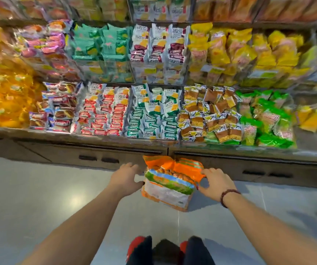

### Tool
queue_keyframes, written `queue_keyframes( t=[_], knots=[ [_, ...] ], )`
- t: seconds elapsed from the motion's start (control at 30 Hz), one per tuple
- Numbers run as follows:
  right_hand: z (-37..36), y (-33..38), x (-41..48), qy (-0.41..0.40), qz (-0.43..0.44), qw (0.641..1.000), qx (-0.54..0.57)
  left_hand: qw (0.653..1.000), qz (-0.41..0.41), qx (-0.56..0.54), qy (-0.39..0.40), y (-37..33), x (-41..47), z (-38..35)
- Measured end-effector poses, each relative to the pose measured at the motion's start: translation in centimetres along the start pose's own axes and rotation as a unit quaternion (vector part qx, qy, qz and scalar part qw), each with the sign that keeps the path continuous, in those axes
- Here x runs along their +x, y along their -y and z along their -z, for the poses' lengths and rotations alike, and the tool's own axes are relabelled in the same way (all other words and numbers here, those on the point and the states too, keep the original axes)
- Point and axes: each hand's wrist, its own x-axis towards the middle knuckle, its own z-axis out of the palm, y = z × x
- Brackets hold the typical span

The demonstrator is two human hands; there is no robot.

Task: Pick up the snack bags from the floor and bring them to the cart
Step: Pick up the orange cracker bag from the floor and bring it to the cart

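Right, both of my hands are on it: my left hand [126,178] presses its spread fingers against the left side of the crinkly orange-and-green plastic snack bag [170,183], and my right hand [215,181], with the dark beaded bracelet [228,197] at its wrist, pinches the bag's orange top flap from the right. Between them the bag hangs tilted, and I judge it to be clear of the pale grey floor [39,197], in front of the brown base cabinet [77,153] of the snack shelves [153,111]. So this is the pickup step, grip set. No cart shows anywhere, and I see no other bag lying on the floor. Next I need to straighten up, keep both sides squeezed so the slippery film doesn't slide, and turn to find the cart.
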Motion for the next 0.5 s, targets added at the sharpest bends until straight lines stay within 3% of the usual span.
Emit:
queue_keyframes(
  t=[0.17,0.5],
  knots=[
    [-3.8,2.4,1.5,-0.003,-0.094,0.994,0.054,0.996,-0.059,0.037,0.055,4.5,5.2,-1.3],
    [-17.8,2.4,6.2,-0.031,-0.228,0.932,0.278,0.994,0.007,-0.063,0.091,12.2,13.1,-14.4]
  ],
)
